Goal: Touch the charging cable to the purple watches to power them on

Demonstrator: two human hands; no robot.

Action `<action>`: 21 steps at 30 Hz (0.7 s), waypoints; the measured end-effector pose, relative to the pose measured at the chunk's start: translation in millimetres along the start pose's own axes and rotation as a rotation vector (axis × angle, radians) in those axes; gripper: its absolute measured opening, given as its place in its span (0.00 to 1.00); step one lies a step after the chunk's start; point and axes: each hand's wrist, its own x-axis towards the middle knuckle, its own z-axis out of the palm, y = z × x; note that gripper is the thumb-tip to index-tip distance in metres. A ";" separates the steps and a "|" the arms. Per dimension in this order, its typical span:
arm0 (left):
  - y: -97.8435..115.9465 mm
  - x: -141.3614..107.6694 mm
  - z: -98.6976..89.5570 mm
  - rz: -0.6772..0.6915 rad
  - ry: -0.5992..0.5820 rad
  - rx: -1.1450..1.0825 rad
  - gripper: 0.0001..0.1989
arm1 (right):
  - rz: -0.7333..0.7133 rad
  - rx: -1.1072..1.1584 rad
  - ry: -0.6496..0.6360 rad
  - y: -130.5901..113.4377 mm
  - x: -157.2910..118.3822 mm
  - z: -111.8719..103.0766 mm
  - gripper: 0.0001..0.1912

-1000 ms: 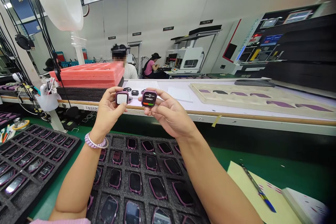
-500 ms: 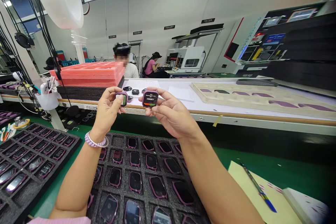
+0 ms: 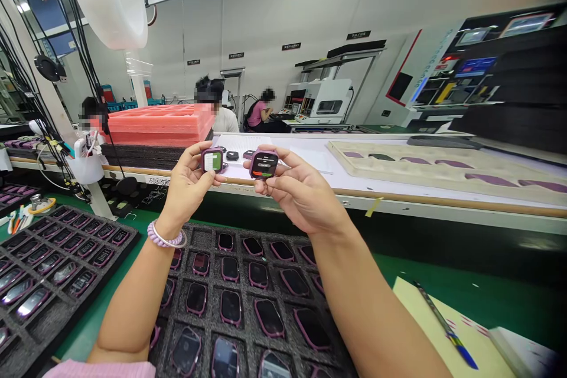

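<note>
My left hand (image 3: pixel 188 183) pinches a purple-framed smartwatch (image 3: pixel 212 160) by its edges; its lit screen shows green and white. Beside it, my right hand (image 3: pixel 301 189) grips a second smartwatch (image 3: pixel 264 163), also purple, with a dark screen bearing white text and a red and green strip. Both watches are raised side by side, faces toward me, in front of the white shelf. Beneath my forearms lies a black foam tray (image 3: pixel 206 238) with many purple-framed watches in its compartments, most with dark screens.
Another foam tray (image 3: pixel 57 319) of watches lies at the left. Red foam trays (image 3: pixel 159 124) are stacked on the shelf (image 3: pixel 305 156), with a pale tray (image 3: pixel 398 174) to the right. A pen (image 3: pixel 447 328) rests on yellow paper (image 3: pixel 411 307). Two people sit beyond the shelf.
My left thumb has slid down off the left watch's screen, so more of its display shows. The view has shifted slightly; both watches stay held up.
</note>
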 end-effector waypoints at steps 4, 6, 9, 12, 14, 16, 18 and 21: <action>2.0 -0.9 0.1 -0.055 0.033 -0.009 0.17 | 0.001 0.020 0.004 -0.4 -0.2 0.2 0.30; 2.5 -1.4 0.1 -0.071 0.044 -0.016 0.17 | 0.013 0.025 0.011 -0.1 -0.2 -0.4 0.31; 1.9 -1.8 -0.1 -0.075 0.063 -0.014 0.19 | 0.020 0.021 0.020 0.2 -0.1 -1.4 0.32; 0.1 -1.0 -0.7 -0.080 0.071 -0.023 0.20 | 0.007 0.002 0.020 0.3 0.2 -2.3 0.30; -1.0 -0.3 -1.1 -0.093 0.076 -0.038 0.21 | -0.007 -0.026 0.023 0.3 0.4 -3.2 0.29; -1.5 0.2 -1.4 -0.110 0.083 -0.055 0.24 | -0.021 -0.059 0.028 0.1 0.7 -4.2 0.28; -1.5 0.2 -1.4 -0.124 0.086 -0.072 0.27 | -0.025 -0.074 0.032 -0.3 0.7 -5.2 0.28; -1.2 -0.4 -1.2 -0.133 0.088 -0.086 0.29 | -0.022 -0.055 0.037 -0.9 0.3 -6.0 0.28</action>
